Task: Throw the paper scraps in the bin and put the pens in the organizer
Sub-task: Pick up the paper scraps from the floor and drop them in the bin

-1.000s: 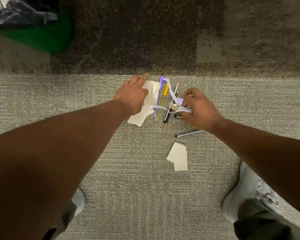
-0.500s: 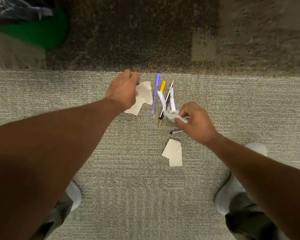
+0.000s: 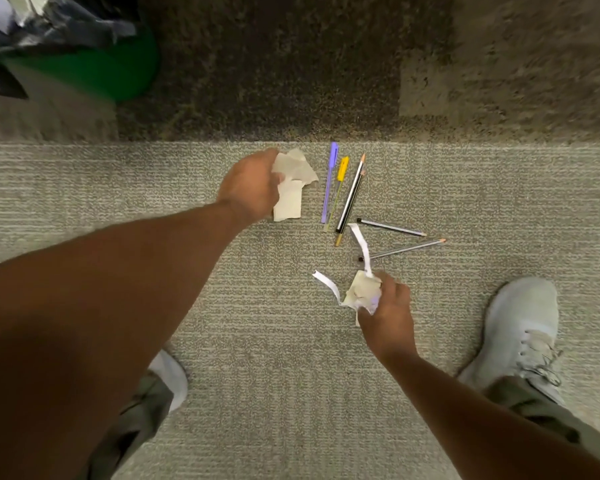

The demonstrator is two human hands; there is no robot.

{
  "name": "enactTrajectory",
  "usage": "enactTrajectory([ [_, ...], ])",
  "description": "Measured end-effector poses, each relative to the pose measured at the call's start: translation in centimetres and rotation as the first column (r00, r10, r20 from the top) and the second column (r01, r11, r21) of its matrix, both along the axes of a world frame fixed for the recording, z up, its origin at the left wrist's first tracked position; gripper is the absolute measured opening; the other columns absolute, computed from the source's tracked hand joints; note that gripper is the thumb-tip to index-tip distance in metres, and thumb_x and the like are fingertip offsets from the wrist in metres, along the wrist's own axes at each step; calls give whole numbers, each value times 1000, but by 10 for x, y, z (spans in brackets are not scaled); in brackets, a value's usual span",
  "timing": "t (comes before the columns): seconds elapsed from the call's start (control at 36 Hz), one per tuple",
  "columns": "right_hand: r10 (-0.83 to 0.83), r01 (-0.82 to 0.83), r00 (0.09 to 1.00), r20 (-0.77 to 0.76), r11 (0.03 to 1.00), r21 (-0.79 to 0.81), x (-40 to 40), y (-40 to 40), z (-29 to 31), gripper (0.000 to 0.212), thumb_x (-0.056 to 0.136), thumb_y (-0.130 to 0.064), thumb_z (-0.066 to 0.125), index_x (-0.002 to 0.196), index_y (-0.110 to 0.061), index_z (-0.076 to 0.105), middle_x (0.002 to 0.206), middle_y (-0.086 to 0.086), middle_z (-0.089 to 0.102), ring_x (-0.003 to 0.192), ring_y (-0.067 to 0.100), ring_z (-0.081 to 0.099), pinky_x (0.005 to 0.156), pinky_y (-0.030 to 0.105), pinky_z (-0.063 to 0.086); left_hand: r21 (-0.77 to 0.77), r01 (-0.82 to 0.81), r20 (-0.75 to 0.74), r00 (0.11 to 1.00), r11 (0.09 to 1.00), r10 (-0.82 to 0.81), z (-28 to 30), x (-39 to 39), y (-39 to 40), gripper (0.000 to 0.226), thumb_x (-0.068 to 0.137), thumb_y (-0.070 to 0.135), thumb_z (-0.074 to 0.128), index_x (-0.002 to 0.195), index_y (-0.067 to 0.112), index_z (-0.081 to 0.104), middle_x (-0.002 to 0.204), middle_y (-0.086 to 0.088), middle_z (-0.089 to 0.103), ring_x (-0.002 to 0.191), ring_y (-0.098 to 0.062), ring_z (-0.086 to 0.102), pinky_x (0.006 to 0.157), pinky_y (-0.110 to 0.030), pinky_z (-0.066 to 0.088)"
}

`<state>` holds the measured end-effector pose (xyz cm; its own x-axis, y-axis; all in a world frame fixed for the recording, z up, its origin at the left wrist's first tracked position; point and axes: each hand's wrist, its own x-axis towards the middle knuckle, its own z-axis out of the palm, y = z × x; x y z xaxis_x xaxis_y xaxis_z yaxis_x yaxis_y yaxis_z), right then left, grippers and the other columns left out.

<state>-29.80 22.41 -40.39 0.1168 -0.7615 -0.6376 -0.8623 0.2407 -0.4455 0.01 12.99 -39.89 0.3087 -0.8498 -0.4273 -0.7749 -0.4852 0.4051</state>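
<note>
Since the frame half a second back, the right hand (image 3: 387, 318) has drawn away from the pens toward the person, and it has gathered the pale scrap that lay alone on the carpet; the left hand (image 3: 248, 188) has closed further on its paper and lifted its edges.

The right hand's fingers are curled round a bundle of paper scraps (image 3: 361, 292). The crumpled cream piece sits at the fingertips, on the side away from the wrist, and two white strips (image 3: 328, 284) trail out of it, one toward the left, one up toward the pens and crossing the lower grey pen.

The left hand grasps a cream sheet of paper (image 3: 291, 188), its fingers curled over the sheet's left part. The rest of the sheet sticks out to the right of the fingers, crumpled at the top and hanging flat below; whether its lower edge touches the carpet I cannot tell.

All pens lie on the light striped carpet (image 3: 84, 174), near its far edge where the dark carpet (image 3: 274, 64) begins. A purple pen (image 3: 329, 183), a yellow pen (image 3: 338, 188) and a black-and-white pen (image 3: 351, 195) lie side by side just right of the left hand's paper. Two grey pens (image 3: 390, 227) lie angled to their right, between both hands.

A green bin (image 3: 94, 69) with a dark liner stands at the far left corner. Pale shoes (image 3: 523, 334) stand on the near carpet.
</note>
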Motion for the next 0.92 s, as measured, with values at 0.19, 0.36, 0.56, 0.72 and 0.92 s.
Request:
enactTrajectory([
  [0.19,-207,216,961,-184,976,30,23,-13,-6,67,80,-2,70,138,-11,38,131,21,38,86,32,60,81,35,51,10,-173,-40,984,985,173,3,5,11,26,97,21,53,120,9,55,111,-13,65,101,-32,60,81,-39,49],
  [0.36,-122,138,973,-198,988,71,20,-22,-13,44,77,-6,68,116,-10,48,111,16,60,77,22,49,66,26,38,-1,-169,-50,984,986,169,10,6,14,33,97,24,53,126,9,54,116,-14,65,105,-32,60,86,-40,49],
  [0.56,-110,135,982,-151,976,169,12,-25,4,27,77,-12,68,102,-2,64,95,14,69,82,30,63,68,34,51,-16,-184,-51,982,983,183,29,5,16,24,97,23,54,117,9,56,109,-13,66,98,-32,61,80,-39,50],
  [0.72,-149,165,985,-92,962,216,6,-32,34,21,79,-15,67,99,-16,66,88,1,68,78,20,62,66,27,47,-2,-177,-84,981,984,176,57,2,19,28,97,23,54,121,8,56,112,-14,66,100,-32,61,83,-41,51],
  [0.92,6,-7,999,33,999,34,15,-64,76,13,86,-19,68,98,-19,64,77,-1,63,60,7,51,50,22,32,-38,-255,-105,962,966,250,91,4,12,27,97,25,55,121,13,57,113,-11,66,102,-29,61,85,-39,50],
])
